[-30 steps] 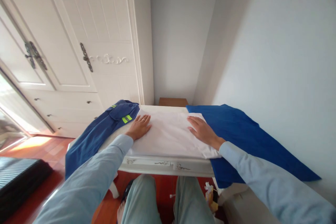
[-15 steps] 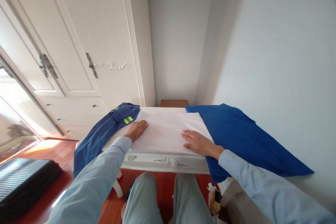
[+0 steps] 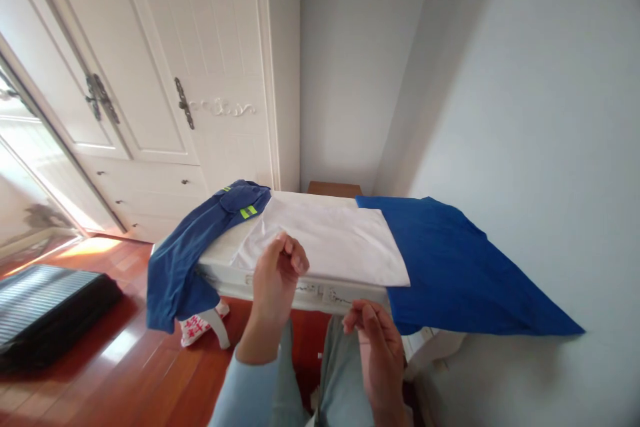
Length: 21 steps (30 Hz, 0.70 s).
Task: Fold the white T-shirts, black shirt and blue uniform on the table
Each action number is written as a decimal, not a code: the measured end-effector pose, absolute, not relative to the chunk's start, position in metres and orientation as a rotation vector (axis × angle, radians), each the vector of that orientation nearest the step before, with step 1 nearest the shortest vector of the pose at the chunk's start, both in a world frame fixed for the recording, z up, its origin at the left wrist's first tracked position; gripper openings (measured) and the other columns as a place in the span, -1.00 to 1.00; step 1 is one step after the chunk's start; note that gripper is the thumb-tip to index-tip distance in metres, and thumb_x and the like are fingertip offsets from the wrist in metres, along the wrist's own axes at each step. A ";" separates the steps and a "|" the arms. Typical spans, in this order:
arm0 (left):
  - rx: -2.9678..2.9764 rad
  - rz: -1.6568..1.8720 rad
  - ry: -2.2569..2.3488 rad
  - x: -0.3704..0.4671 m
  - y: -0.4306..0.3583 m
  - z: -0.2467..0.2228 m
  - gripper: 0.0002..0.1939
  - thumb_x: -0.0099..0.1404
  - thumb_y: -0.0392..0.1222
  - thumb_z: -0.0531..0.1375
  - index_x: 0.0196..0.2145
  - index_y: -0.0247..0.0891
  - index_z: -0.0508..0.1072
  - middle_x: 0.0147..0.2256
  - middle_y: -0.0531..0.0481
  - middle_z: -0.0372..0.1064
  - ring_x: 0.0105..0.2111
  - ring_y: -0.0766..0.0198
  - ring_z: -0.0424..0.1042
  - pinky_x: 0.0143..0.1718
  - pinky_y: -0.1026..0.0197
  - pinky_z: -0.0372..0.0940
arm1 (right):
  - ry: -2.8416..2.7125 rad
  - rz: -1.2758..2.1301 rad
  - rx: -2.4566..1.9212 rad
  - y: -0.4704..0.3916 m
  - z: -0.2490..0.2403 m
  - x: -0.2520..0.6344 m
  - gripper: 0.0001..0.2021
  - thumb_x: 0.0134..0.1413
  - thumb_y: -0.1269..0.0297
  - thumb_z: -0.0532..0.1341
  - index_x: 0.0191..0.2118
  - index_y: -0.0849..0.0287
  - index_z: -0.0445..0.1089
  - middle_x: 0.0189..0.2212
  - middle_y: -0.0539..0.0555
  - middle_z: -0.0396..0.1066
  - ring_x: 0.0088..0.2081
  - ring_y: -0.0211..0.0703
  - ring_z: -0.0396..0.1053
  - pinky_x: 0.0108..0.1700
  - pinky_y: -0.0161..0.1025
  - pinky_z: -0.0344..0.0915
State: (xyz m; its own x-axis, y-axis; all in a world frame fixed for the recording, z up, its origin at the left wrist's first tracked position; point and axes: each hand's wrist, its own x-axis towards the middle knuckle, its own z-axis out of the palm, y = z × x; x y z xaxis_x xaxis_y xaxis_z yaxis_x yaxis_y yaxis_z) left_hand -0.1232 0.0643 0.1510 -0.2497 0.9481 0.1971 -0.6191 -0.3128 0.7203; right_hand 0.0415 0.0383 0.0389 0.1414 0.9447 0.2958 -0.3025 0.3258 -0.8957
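Observation:
My left hand point(image 3: 281, 267) is raised in front of the near edge of a flat white cloth point(image 3: 330, 237), its fingers curled inward. Lower and to the right, my right hand point(image 3: 376, 337) has its thumb and fingers pressed together in front of the table's front edge. Whether either hand holds anything small cannot be made out. The cloth lies on a white table point(image 3: 220, 260) with carved trim, slightly wrinkled. To its right, a blue cloth point(image 3: 445, 267) spreads past the table's end. At the left lies a dark blue garment point(image 3: 200, 240) with yellow-green reflective strips, hanging over the edge.
A white wardrobe point(image 3: 225, 47) with dark handles stands at the back left. Grey walls point(image 3: 525, 113) close in the right side. On the wooden floor point(image 3: 140, 353) lies a dark ribbed case point(image 3: 50, 307). A red-and-white bag point(image 3: 197, 328) sits by the table leg.
Both hands have lifted off the white cloth, where they lay flat, and drawn back toward my body with fingers closed. The cloth now shows more wrinkles. The view has shifted slightly.

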 end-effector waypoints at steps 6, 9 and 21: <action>0.478 1.561 0.681 -0.080 -0.001 0.115 -0.53 0.15 0.09 0.35 -0.54 -0.22 0.18 -0.66 0.21 0.00 -0.64 0.45 0.04 -0.60 0.36 0.03 | -1.121 1.231 -0.657 0.010 0.075 0.017 -0.74 0.27 0.08 0.26 -0.18 0.18 0.53 -0.46 0.04 0.44 -0.45 -0.26 0.38 -0.39 -0.33 0.37; 0.504 1.515 0.712 -0.084 -0.004 0.119 -0.50 0.11 0.12 0.38 -0.56 -0.23 0.19 -0.67 0.22 -0.03 -0.65 0.48 -0.01 -0.63 0.39 -0.03 | -1.305 1.128 -0.648 0.005 0.085 0.023 -0.82 0.30 0.19 0.23 -0.12 0.13 0.54 -0.33 0.08 0.51 -0.34 -0.22 0.46 -0.32 -0.33 0.41; 0.594 1.454 0.680 -0.087 -0.013 0.118 -0.48 0.18 0.17 0.33 -0.57 -0.24 0.19 -0.67 0.20 -0.07 -0.64 0.48 -0.11 -0.63 0.39 -0.15 | -1.548 0.838 -0.664 -0.001 0.086 0.027 -0.78 0.28 0.38 0.22 -0.03 0.05 0.53 -0.21 0.08 0.53 -0.17 -0.16 0.50 -0.14 -0.26 0.46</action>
